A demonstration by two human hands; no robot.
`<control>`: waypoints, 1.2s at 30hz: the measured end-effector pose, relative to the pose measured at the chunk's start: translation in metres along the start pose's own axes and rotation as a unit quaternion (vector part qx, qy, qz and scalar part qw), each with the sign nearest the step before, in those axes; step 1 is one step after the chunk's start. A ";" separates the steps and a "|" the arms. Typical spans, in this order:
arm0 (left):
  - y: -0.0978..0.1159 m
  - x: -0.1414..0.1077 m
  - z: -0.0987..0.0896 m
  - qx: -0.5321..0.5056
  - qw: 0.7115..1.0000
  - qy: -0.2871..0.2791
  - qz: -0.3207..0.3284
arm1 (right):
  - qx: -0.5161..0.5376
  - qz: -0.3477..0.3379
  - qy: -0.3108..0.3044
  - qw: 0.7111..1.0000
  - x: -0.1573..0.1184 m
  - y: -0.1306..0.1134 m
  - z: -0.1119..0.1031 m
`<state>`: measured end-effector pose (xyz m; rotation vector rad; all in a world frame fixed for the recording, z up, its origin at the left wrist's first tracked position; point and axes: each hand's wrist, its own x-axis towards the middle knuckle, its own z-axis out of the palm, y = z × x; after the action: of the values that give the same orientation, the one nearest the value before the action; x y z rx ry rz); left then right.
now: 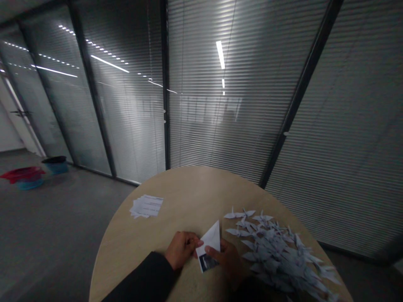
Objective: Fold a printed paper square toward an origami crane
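A partly folded sheet of paper (211,240), white with a dark printed patch near its bottom, is held over the table between both hands. My left hand (182,248) pinches its left edge with thumb and fingers. On the right side, my right hand (229,258) grips it, the thumb lying across the front and the fingers behind, partly hidden. Right of that hand lies a large heap of folded paper cranes (277,251). A small stack of printed paper sheets (147,206) rests on the left of the table.
The round wooden table (201,180) stands against a glass partition with blinds (220,138). On the floor at far left are a blue bin with a red liner (27,176) and a blue bin with a black liner (56,164).
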<state>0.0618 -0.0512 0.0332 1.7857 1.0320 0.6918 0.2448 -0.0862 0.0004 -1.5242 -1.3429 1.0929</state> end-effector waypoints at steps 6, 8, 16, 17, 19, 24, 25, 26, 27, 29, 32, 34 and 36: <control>0.000 -0.001 0.002 0.036 0.999 -0.027 0.026 | -0.038 0.013 0.046 0.998 0.002 0.005 -0.002; 0.000 -0.001 0.003 0.046 0.998 -0.023 0.027 | -0.044 0.013 0.050 0.998 0.003 0.006 -0.002; -0.002 0.002 0.004 0.023 1.000 -0.020 -0.002 | -0.033 0.006 0.025 0.999 0.000 0.003 0.000; -0.001 0.001 0.004 0.022 1.000 -0.018 -0.002 | -0.028 0.004 0.031 0.999 0.000 0.002 0.001; 0.000 0.001 0.003 0.012 1.000 -0.025 0.001 | -0.017 -0.003 0.052 0.999 0.000 0.001 0.001; 0.002 0.000 0.003 -0.011 0.998 -0.057 0.001 | -0.018 -0.002 0.084 0.996 0.002 0.003 -0.001; 0.001 0.000 0.004 -0.014 0.998 -0.059 0.001 | -0.020 -0.005 0.086 0.996 0.002 0.004 -0.001; 0.000 0.000 0.004 -0.019 0.998 -0.060 0.003 | -0.022 -0.009 0.088 0.996 0.002 0.005 -0.001; -0.001 0.001 0.005 -0.022 0.998 -0.060 0.004 | -0.025 -0.013 0.091 0.995 0.002 0.005 -0.002; -0.004 0.001 0.006 -0.024 0.998 -0.060 0.007 | -0.033 -0.018 0.097 0.995 0.002 0.005 -0.002; -0.008 0.003 0.007 -0.030 0.998 -0.055 0.006 | -0.043 -0.020 0.100 0.994 0.002 0.003 -0.001; -0.010 0.004 0.007 -0.043 0.998 -0.052 0.001 | -0.043 -0.021 0.101 0.994 0.002 0.000 -0.001; -0.011 0.005 0.007 -0.047 0.998 -0.050 0.000 | -0.026 -0.026 0.097 0.995 0.000 -0.004 -0.001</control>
<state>0.0656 -0.0475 0.0205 1.7209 0.9193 0.6345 0.2443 -0.0855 0.0041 -1.5813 -1.2780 0.8595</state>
